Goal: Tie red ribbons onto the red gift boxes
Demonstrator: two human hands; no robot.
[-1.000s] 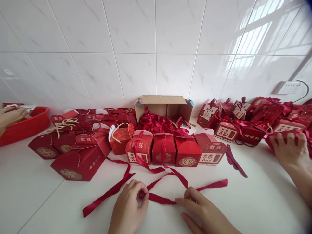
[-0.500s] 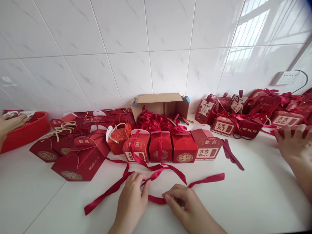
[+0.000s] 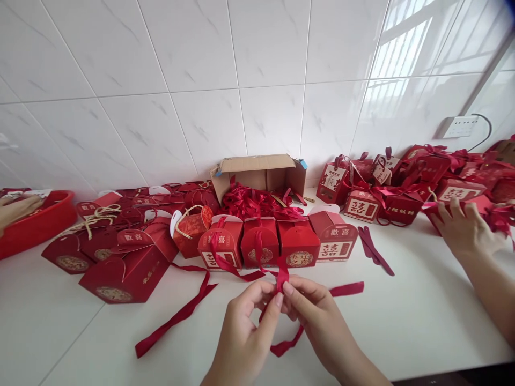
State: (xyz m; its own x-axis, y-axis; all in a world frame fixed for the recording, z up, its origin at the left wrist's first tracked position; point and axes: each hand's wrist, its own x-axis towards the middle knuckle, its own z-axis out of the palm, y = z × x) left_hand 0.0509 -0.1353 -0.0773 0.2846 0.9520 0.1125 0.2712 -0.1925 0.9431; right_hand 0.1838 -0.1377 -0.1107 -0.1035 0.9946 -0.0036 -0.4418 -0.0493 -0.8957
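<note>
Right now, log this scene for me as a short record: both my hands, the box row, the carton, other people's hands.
Left hand: thumb and fingers pinching a red ribbon
Right hand: pinching the same ribbon, fingertips close to the left's
Box row: four red boxes side by side, beyond the hands
Carton: cardboard, open side facing forward, ribbon pile spilling from it
Co-worker's hand, far right: over a red box
Another hand, left edge: at a red tub; contact unclear
</note>
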